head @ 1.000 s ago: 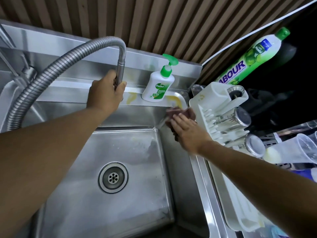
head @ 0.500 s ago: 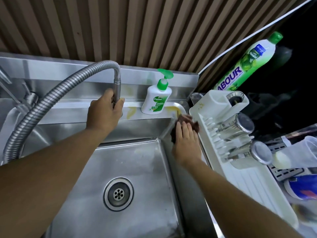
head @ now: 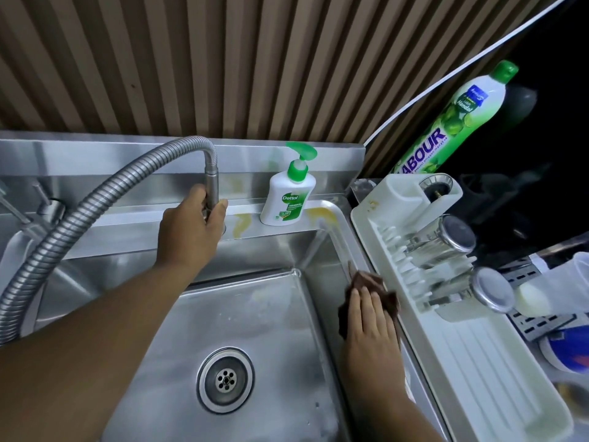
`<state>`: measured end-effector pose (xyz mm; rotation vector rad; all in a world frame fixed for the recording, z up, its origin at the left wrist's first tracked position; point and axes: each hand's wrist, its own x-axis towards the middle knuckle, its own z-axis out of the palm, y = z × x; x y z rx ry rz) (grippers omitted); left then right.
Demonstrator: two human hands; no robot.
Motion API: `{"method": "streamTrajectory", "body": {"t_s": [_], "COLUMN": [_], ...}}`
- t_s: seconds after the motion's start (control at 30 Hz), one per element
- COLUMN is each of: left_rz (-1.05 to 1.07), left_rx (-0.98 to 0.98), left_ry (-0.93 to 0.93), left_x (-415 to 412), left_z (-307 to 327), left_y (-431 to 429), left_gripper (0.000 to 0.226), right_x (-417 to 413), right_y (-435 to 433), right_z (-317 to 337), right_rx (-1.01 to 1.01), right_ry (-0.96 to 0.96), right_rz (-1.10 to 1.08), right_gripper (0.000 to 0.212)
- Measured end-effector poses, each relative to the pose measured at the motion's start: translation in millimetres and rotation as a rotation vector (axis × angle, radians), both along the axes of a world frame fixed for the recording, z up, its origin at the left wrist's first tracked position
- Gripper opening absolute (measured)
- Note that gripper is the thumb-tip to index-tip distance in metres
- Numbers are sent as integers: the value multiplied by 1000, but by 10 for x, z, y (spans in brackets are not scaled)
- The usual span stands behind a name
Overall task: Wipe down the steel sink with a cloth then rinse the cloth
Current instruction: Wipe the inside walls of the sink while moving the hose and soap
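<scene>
While the dark brown cloth (head: 366, 283) lies flattened on the right rim of the steel sink (head: 255, 314), right of centre in the frame, the right hand (head: 369, 327) presses it down with fingers straight and close together, palm flat. Cloth edge touches, or nearly touches, the white drying rack (head: 478, 362) just beside the rim. Left hand (head: 191, 231), upper centre, is curled around the spout of the flexible hose tap (head: 95, 212); no water seen running.

Risks, as I judge them:
- A wide stroke along the rim could nudge the rack and rattle the upturned glasses (head: 446, 240) on it.
- Yellow stains by the soap bottle (head: 288, 199), upper centre, look unwiped; reaching there could tip the bottle into the basin.
- Wet steel: the flat palm may skid.
</scene>
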<state>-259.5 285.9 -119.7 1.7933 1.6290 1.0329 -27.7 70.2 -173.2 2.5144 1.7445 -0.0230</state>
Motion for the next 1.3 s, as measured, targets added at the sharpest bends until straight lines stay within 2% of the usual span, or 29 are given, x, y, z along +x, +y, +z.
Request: {"method": "streamTrajectory", "body": {"t_s": [0.1,0.27,0.37,0.53,0.63,0.7,0.8,0.97,1.07,1.2,1.3], "left_rz": [9,9,4,-2,1,-2,-3,14,16,12,14], "left_rx": [-4,-6,-14,-15,-16,-10,-6,-6,-12,-16,-15], "left_ry": [2,6,0,-2,-4,1,10,14,11,-2,-4], "left_x": [5,7,-1,3,5,5,5,9,10,-3,8], "left_z": [-2,-11,-12,-7,-8,-13,-28,-42,-28,-41,-41], "left_y": [-7,0,4,4,-1,-1,2,10,2,3,12], "left_gripper": [26,26,25,26,27,27,27,25,25,26,26], "right_x": [117,149,130,28,-56,0,153,282,253,160,182], "right_y": [749,1610,1344,120,-305,-180,458,1445,1224,362,373], "right_z": [-16,189,173,25,56,27,8,151,159,59,2], "right_rx": [-11,-156,-127,28,-15,1,-5,-144,-118,10,42], "right_ry": [-9,11,40,28,40,3,-1,39,29,19,55], "right_rz": [17,70,48,-10,-31,-16,12,88,94,123,102], "right_gripper": [65,79,73,71,74,70,69,72,69,67,76]}}
